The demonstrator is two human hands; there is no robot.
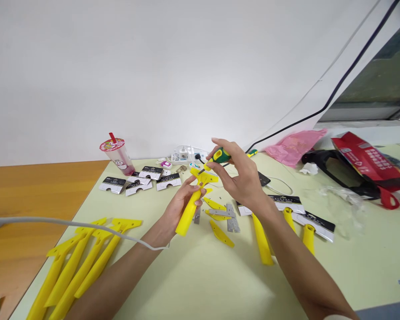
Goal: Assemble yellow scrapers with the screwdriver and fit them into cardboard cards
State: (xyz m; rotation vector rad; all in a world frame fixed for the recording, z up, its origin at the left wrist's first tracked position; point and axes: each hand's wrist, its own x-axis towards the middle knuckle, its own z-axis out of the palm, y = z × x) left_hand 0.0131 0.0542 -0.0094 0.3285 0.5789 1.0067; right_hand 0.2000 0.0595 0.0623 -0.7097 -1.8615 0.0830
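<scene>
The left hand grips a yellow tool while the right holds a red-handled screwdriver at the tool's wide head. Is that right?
Not quite: the screwdriver has a green and yellow handle, not a red one, as the head view shows. The left hand does grip the yellow tool, and the right hand holds the screwdriver at its wide head.

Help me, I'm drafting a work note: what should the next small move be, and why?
Probably a slight turn of the screwdriver with the right hand, the left hand steadying the yellow tool: the screwdriver's tip is at or just over the tool's wide end, and the left hand grips its handle. Whether the tip meets a screw is too small to tell.
</scene>
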